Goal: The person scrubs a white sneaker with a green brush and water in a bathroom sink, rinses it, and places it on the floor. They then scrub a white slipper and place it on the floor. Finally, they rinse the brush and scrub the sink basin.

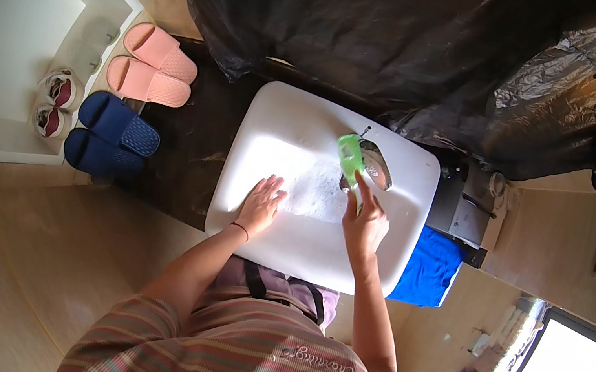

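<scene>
Before me is a white sink basin [270,244] with white suds [318,192] in its middle. My right hand [366,225] grips the handle of a green brush [350,153], its head over the basin near the back right. A chrome faucet [376,167] stands beside the brush, partly hidden by it. My left hand [262,203], fingers spread, rests on the basin's left part beside the suds. Whether the brush touches the basin cannot be told.
Pink slides [152,82] and navy slides [117,127] line the left side by a white cabinet [11,16] and sneakers [59,87]. Black plastic sheeting [332,25] hangs behind the basin. A blue cloth [427,268] lies at its right, below a grey box [468,219].
</scene>
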Demonstrator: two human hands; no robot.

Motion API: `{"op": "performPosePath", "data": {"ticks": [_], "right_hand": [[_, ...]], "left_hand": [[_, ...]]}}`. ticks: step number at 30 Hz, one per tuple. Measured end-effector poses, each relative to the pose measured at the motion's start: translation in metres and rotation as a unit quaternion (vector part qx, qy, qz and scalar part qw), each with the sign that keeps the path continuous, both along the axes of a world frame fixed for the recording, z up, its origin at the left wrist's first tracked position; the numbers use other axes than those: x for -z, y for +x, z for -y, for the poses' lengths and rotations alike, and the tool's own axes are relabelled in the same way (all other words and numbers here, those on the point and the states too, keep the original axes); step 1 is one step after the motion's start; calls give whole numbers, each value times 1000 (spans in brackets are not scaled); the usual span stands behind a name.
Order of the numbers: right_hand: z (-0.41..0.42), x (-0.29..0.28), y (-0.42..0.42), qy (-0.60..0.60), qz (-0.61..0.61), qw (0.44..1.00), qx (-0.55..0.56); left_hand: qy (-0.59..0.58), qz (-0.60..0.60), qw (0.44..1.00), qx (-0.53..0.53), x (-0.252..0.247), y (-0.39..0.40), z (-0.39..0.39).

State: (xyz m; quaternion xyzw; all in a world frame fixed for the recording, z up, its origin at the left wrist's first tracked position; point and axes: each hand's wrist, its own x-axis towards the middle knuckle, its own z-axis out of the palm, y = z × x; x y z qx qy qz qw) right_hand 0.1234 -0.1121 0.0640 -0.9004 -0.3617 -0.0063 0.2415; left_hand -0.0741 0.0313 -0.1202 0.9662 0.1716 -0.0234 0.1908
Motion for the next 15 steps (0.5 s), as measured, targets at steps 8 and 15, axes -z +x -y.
{"op": "performPosePath", "data": {"ticks": [8,15], "right_hand": [[38,-10,-6,49,-44,996,54],[-11,-6,19,65,4,998,18]], "left_hand": [[3,6,1000,-7,0,0,1],[-1,18,1000,-9,-2,2,3]]}}
